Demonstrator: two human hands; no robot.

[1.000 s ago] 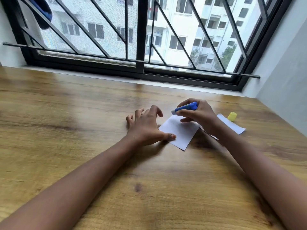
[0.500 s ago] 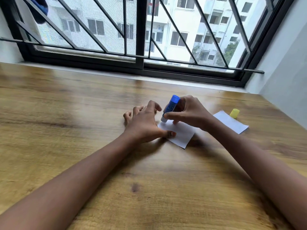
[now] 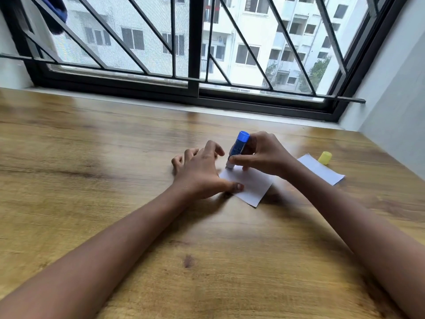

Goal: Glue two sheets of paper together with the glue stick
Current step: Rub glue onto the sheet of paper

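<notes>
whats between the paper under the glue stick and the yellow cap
Head view: the right hand, gripping the glue stick, crosses it at the wrist; past that lies the second sheet, beside the yellow cap.

No lettering is legible; the marks on the glue stick (image 3: 238, 148) are blurred.

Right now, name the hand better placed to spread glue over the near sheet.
Right. The right hand grips the glue stick, tip down on the near sheet; the left hand is busy pinning that sheet's edge.
</notes>
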